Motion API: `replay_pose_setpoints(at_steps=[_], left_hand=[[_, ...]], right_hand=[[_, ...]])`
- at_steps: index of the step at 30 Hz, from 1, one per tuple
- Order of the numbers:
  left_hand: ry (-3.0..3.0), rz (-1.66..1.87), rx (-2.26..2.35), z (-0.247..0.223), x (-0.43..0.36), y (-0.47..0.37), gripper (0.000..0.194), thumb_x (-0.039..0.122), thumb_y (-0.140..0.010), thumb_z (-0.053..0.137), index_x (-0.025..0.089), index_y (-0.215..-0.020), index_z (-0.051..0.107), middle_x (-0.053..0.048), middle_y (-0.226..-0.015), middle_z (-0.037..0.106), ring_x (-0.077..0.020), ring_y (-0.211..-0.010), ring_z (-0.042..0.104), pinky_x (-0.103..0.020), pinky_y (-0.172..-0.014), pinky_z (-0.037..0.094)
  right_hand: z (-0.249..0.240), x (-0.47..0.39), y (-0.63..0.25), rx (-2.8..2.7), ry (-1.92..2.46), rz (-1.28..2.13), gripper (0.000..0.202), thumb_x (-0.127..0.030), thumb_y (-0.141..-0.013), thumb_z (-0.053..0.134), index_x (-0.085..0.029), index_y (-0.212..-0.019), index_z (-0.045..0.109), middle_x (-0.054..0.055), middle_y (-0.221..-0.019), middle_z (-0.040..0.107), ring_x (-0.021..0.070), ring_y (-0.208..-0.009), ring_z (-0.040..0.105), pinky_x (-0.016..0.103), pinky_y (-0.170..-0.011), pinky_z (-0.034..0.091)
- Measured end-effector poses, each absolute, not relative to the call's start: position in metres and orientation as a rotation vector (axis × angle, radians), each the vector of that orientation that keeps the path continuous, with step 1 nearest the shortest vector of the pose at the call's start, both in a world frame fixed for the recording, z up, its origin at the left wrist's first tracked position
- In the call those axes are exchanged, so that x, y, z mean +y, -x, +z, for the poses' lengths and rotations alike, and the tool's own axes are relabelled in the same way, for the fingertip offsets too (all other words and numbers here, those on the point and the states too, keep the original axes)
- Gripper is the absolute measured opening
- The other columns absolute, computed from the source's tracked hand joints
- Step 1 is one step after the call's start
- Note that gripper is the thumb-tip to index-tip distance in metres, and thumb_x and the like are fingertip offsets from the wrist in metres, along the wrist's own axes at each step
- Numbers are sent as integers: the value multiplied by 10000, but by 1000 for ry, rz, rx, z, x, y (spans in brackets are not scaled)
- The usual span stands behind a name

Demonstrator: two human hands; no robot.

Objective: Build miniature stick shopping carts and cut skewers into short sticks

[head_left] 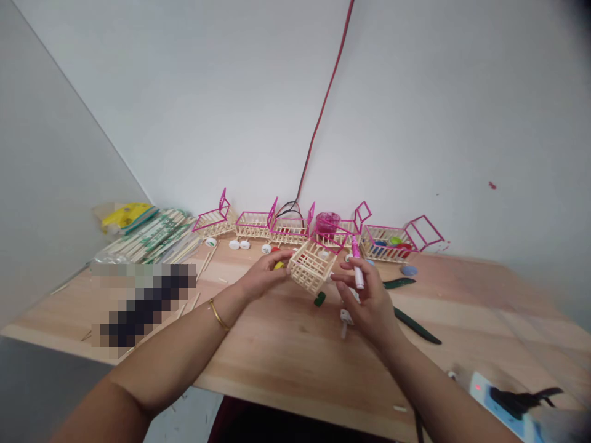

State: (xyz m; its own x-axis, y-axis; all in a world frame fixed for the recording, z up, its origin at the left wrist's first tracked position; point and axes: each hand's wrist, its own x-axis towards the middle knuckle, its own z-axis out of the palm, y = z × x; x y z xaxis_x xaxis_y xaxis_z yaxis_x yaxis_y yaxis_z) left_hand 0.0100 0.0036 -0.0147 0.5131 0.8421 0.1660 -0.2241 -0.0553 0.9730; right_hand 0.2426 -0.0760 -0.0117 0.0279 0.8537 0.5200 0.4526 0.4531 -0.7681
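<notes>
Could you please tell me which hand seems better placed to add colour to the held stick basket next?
Probably the right: the right hand holds the pink-and-white pen close beside the stick basket, while the left hand is occupied holding that basket.

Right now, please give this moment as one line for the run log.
left hand: holds slatted stick basket | right hand: holds pink-and-white pen-like tool | by wall: pink-rimmed stick baskets

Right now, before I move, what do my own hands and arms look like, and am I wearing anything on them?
Your left hand has no glove, and a thin, gold-coloured bangle circles that forearm. Your right hand is ungloved too, with no bracelet visible. No sleeves show.
</notes>
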Motion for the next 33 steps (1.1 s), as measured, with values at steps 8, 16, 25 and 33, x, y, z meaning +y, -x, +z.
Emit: replay_pose_setpoints(at_steps=[8, 16, 25, 33], left_hand=[[-1268, 1267, 770, -13, 7, -9, 446, 304, -731, 729, 175, -1141, 610, -99, -1159, 624, -234, -1097, 564, -401, -968, 419], [-1572, 1320, 851, -8, -7, -13, 664, 415, -745, 720, 199, -1311, 449, -122, -1304, 503, -253, -1191, 496, -381, -1001, 398], [-2223, 1264, 1007, 0, -24, -19, 899, 496, -628, 788, 206, -1374, 378, -148, -1345, 422, -318, -1277, 375, -481, -1090, 310], [-2338, 1228, 1110, -1, -29, -24, 947, 522, -599, 797, 204, -1369, 348, -151, -1336, 412, -317, -1256, 396, -503, -1060, 360]], right_hand=[[-9, -77, -244, -1572, 1175, 400, 424, -349, -864, 578, -270, -1257, 440, 99, -1145, 590, 222, -948, 665, 388, -737, 579], [-8, -77, -245, -1620, 1220, 370, 395, -334, -869, 572, -272, -1243, 458, 86, -1122, 592, 215, -927, 643, 405, -766, 571], [-12, -76, -246, -1626, 1247, 318, 384, -344, -868, 579, -263, -1228, 474, 93, -1123, 600, 231, -972, 632, 428, -806, 562], [-13, -75, -247, -1635, 1238, 307, 399, -355, -872, 572, -243, -1241, 472, 105, -1124, 604, 236, -957, 636, 414, -762, 569]])
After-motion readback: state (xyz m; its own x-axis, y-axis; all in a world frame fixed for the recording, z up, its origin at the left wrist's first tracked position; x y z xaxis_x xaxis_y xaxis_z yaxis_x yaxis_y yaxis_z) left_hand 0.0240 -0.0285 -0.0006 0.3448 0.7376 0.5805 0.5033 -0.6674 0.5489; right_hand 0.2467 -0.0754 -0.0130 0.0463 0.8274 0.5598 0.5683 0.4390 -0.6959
